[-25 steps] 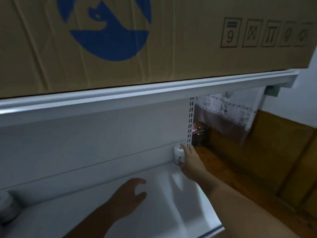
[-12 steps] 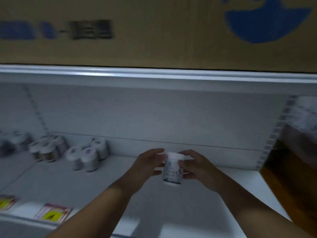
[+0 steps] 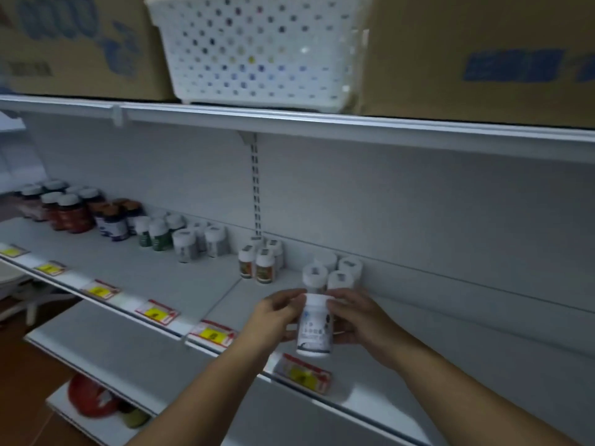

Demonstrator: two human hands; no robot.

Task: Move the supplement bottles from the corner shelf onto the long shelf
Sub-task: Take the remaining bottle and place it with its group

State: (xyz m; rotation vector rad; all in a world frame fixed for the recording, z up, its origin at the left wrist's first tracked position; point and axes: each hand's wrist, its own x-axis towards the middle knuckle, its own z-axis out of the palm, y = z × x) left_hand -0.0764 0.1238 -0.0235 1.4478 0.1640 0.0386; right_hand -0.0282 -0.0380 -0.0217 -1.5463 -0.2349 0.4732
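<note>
I hold a white supplement bottle upright in both hands, just above the front of the long white shelf. My left hand grips its left side and my right hand its right side. Right behind it stand three matching white bottles against the back panel. Further left along the shelf stand more groups of bottles: two with orange labels, grey-white ones, green ones and dark red and blue ones.
Price tags in red and yellow line the shelf's front edge. Above is another shelf with a white perforated basket and cardboard boxes. A lower shelf and a red object sit below left.
The view has swung left from the shelf's right end along the long shelf. The bottle taken by my right hand is now held in both hands, near the three white bottles.
</note>
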